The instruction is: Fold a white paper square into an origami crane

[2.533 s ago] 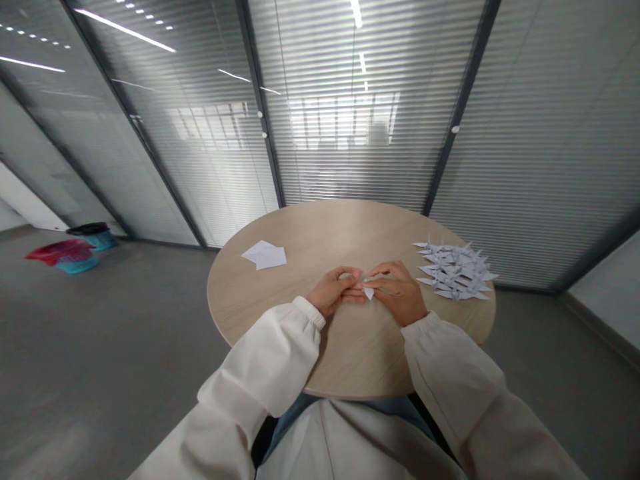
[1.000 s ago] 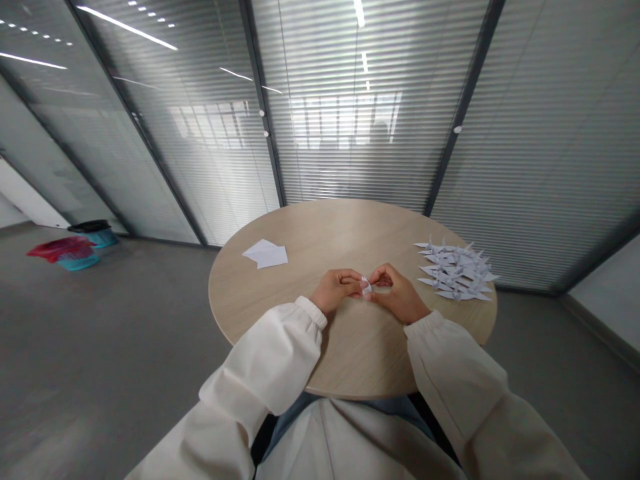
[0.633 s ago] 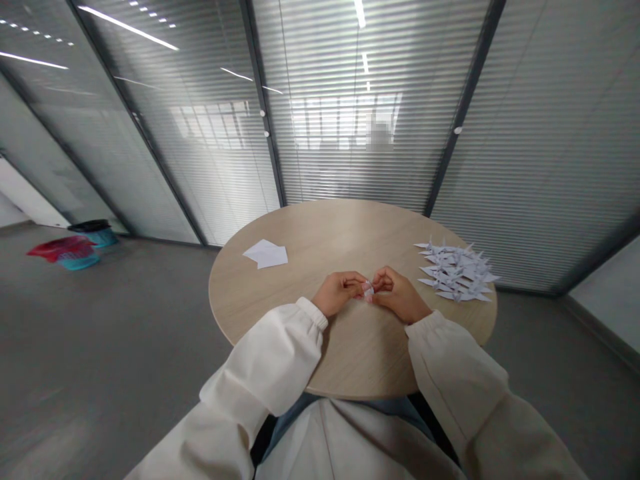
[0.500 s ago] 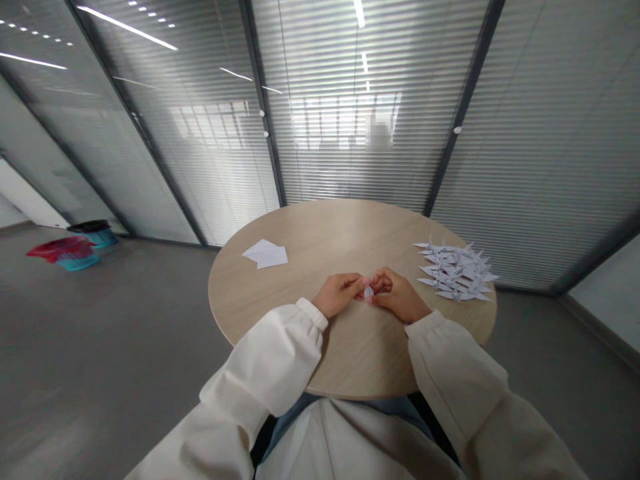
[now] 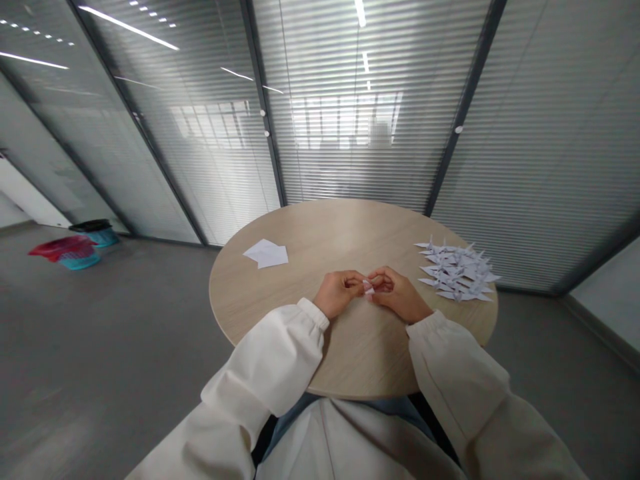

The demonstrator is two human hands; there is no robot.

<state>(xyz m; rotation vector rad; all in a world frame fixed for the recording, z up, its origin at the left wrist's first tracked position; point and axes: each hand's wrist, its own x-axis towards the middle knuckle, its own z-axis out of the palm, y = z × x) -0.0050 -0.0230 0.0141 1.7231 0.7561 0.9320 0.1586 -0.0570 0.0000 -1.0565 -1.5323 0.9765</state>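
Over the middle of the round wooden table (image 5: 350,233), my left hand (image 5: 339,293) and my right hand (image 5: 397,293) meet at the fingertips. Between them is a small piece of folded white paper (image 5: 369,287), pinched from both sides and mostly covered by the fingers. To the right on the table lies a pile of folded white paper pieces (image 5: 460,270) with pointed ends. White paper sheets (image 5: 267,254) lie flat on the table's left part.
Glass partitions with blinds (image 5: 350,167) stand just behind the table. On the floor at the far left are a blue bin with a red liner (image 5: 75,257) and another with a black liner (image 5: 97,232).
My fingers have shifted slightly around the small paper, and the paper's visible part looks different. The pile and the flat sheets have not moved.
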